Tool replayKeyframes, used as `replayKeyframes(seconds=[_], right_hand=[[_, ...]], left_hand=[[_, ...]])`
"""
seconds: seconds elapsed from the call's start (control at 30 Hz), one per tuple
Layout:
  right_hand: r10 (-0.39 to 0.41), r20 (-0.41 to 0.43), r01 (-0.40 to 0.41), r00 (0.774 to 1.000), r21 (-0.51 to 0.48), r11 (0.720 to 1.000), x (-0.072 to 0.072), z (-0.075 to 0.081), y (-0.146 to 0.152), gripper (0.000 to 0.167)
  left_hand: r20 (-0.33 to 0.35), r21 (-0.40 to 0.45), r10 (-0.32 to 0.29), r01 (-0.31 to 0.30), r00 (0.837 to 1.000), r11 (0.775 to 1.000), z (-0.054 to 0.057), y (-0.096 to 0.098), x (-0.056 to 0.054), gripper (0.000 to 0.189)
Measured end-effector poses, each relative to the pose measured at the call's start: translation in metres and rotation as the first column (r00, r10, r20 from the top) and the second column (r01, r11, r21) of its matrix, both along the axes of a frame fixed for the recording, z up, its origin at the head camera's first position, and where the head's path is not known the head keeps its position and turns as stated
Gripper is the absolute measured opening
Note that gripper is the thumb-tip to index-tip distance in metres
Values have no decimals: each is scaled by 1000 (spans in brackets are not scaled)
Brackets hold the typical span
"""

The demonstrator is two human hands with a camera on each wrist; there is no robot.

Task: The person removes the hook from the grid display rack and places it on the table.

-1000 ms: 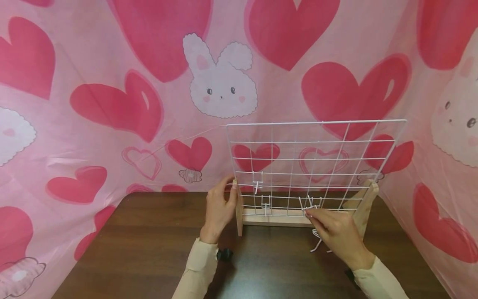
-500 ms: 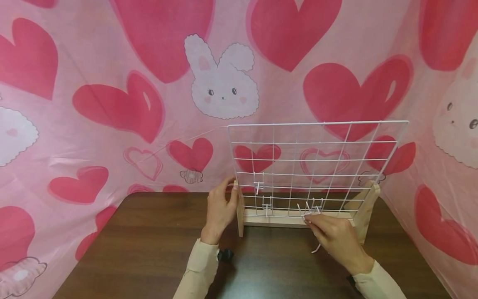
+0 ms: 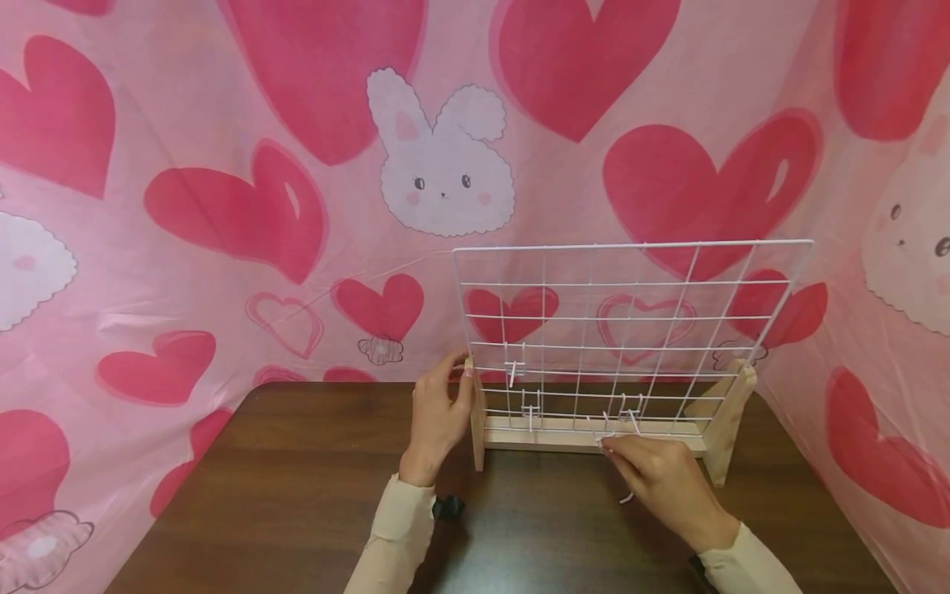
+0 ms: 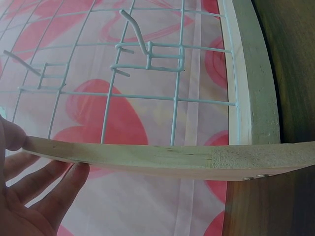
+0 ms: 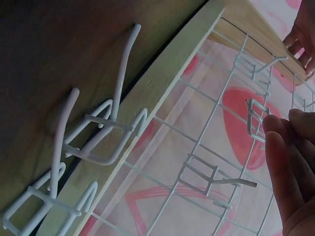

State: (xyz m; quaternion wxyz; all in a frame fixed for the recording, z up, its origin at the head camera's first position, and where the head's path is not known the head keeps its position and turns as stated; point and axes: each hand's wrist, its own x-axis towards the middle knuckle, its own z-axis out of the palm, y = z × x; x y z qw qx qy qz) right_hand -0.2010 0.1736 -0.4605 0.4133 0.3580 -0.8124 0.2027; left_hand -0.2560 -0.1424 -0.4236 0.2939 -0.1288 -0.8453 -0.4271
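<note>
A white wire grid panel [image 3: 594,317] stands in a wooden stand on the table. My left hand [image 3: 441,412] holds the stand's left side piece [image 4: 147,158], thumb on one face and fingers on the other. Between thumb and fingertips my right hand [image 3: 671,483] pinches a white wire hook [image 5: 253,119], in front of the grid's lower part. Other such hooks hang on the grid: an upper left hook [image 3: 514,370], a lower left hook [image 3: 530,412] and a hook to the right [image 5: 199,175], close by the right hand.
Two loose hooks, one nearer the grid [image 5: 101,147] and one farther off [image 5: 42,201], lie on the table by the stand's bottom bar [image 5: 167,78]. The right side piece [image 3: 731,425] rises beyond the right hand. Pink heart-print cloth [image 3: 223,247] hangs behind the dark wooden table [image 3: 297,495].
My right hand has moved a little down and left with the pinched hook, away from the hook hanging on the right. My left hand stays on the side piece.
</note>
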Motion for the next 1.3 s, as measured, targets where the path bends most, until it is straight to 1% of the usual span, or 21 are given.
replayKeyframes(seconds=[0.13,0.37,0.53,0.7,1.0,1.07,1.1,1.23,1.3], right_hand=[[6,-5,-6,1000,10,1000,0,-3,0,52],[29,-15,-29,999,30,999,-3,-10,-1,49],[31,-5,-31,1000,35,999,-4,-12,-2,53],[23,26,-24,999,56,998,-3,-15,-3,56],[2,38,-6,999,95,995,-3,-20,-4,60],[4,45,-9,999,102,995,-3,-21,-3,57],[3,48,-9,999,109,994,-3,-21,-3,49],[4,58,-12,998,134,991,-4,-23,-1,3],[0,64,-10,998,145,989,-4,-24,-1,21]], left_hand=[[-2,-6,6,-6,1000,1000,-1,0,-1,29],[-8,-9,12,-12,1000,1000,-1,0,-1,28],[-11,-10,13,-14,1000,1000,0,0,0,28],[-20,-7,9,-9,1000,1000,0,0,0,28],[-2,-2,0,0,1000,1000,-1,-1,0,28],[-2,-2,-2,2,1000,1000,-1,-1,0,29],[-1,0,-4,4,1000,1000,-1,0,0,29],[-2,3,-7,7,1000,1000,0,0,0,29],[2,4,-5,5,1000,1000,0,0,0,29]])
